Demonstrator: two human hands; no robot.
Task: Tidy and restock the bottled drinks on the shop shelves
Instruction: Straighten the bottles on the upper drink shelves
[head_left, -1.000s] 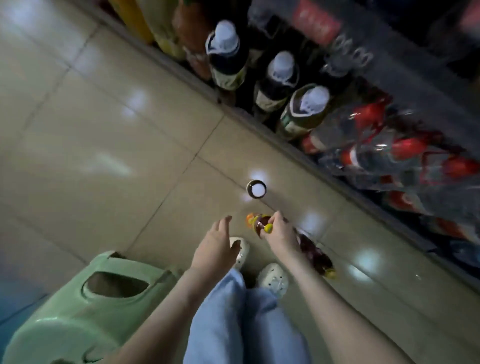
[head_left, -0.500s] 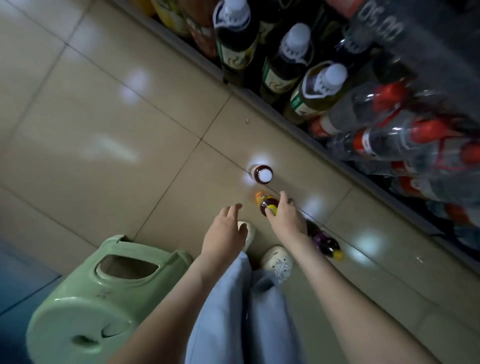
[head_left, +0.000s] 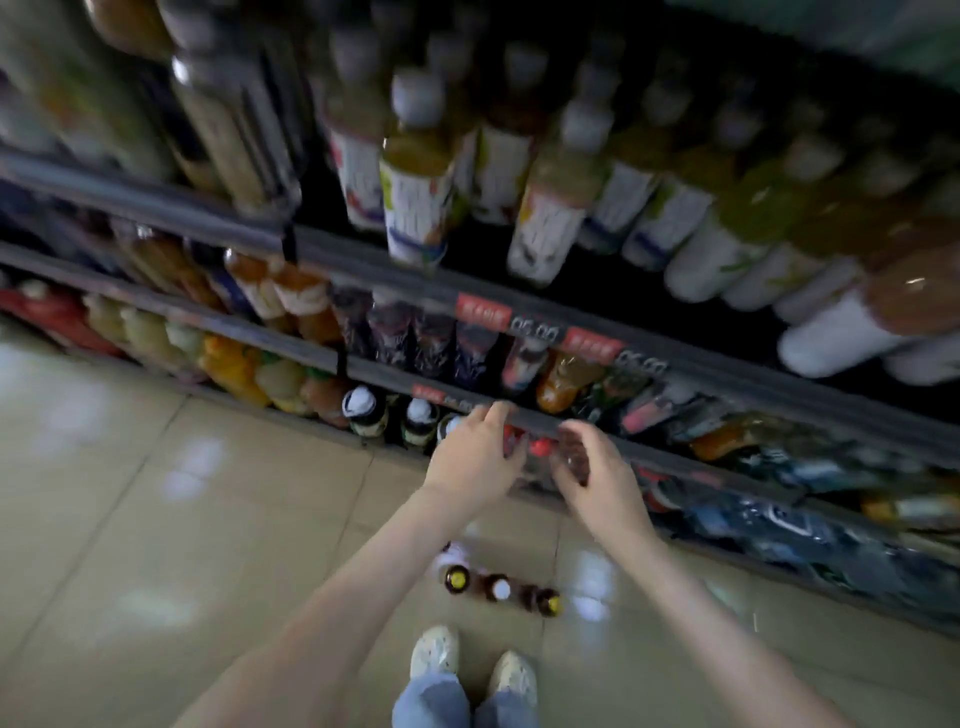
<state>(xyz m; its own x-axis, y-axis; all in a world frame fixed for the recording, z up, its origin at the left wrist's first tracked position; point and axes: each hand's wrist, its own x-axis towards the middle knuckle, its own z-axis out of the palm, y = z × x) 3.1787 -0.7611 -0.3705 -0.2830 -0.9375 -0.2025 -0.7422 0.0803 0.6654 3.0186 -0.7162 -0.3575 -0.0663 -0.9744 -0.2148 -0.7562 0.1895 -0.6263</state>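
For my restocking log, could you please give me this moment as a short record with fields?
Place: shop aisle, drink shelves
Left hand: fingertips at lower shelf rail
Right hand: fingers curled beside red-capped clear bottle; grip unclear
Floor: small dark bottles in a row before shoes
Image: blurred

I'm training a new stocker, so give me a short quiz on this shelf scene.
1. True or false: bottles stand on the floor near the shoes.
2. The left hand and right hand are: A on the floor bottles; B at a low shelf rail; C on the top shelf.
3. Fill in: the price tags are ___.
Key: 1 true; 2 B; 3 red.
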